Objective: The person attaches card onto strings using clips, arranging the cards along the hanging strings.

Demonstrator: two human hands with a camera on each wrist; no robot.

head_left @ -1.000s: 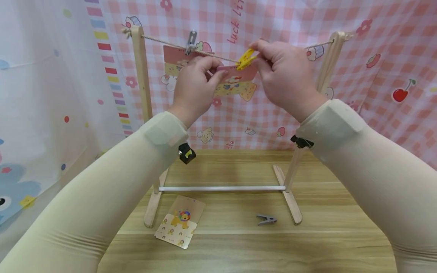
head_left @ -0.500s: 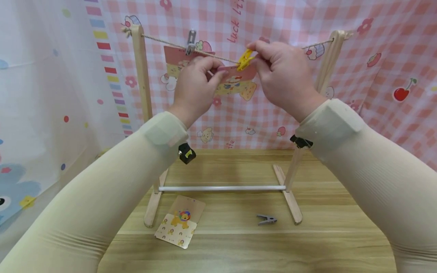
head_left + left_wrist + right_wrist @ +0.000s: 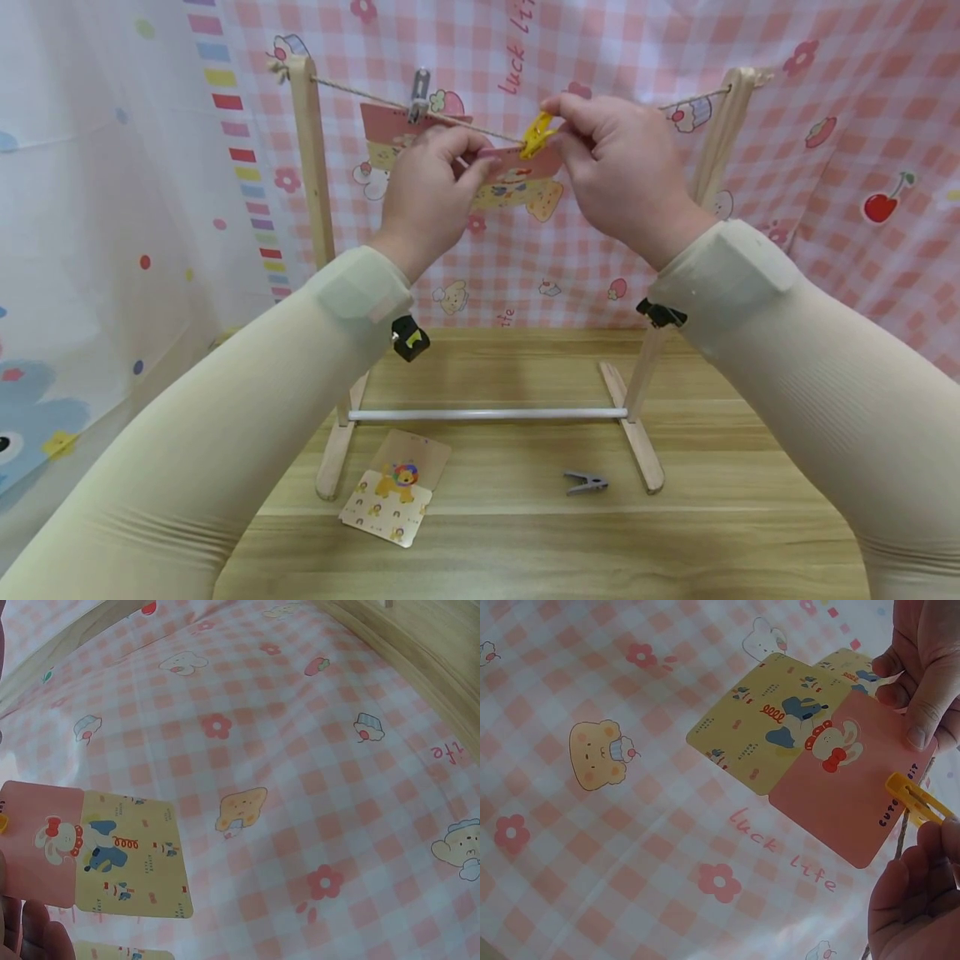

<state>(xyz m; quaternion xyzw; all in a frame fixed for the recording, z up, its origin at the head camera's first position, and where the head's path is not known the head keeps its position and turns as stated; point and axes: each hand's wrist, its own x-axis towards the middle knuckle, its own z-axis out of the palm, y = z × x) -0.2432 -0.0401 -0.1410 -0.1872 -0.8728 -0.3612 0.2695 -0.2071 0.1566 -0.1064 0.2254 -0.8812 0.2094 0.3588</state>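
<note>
- The table (image 3: 525, 542) is wooden, and a pink checked cloth (image 3: 825, 125) hangs behind it.
- A wooden rack (image 3: 311, 183) stands on the table, with a string (image 3: 480, 127) stretched between the tops of its two posts.
- The left hand (image 3: 427, 196) is raised to the string; its thumb and fingers pinch the top edge of the card (image 3: 817, 754), close to the left of the yellow peg.
- The right hand (image 3: 626, 179) is also at the string, and its fingertips squeeze the yellow peg (image 3: 537, 133) by its tail.
- The card is pink and yellow and hangs down from the string, between the two hands; the right wrist view shows the yellow peg at the card's top edge, beside the string, but I cannot tell if it bites already.
- A second card (image 3: 378, 129) hangs more to the left, under a grey peg (image 3: 419, 93).
- A lion card (image 3: 393, 500) lies flat on the table, near the rack's left foot.
- A loose peg (image 3: 586, 482), grey, lies on the table near the right foot.
</note>
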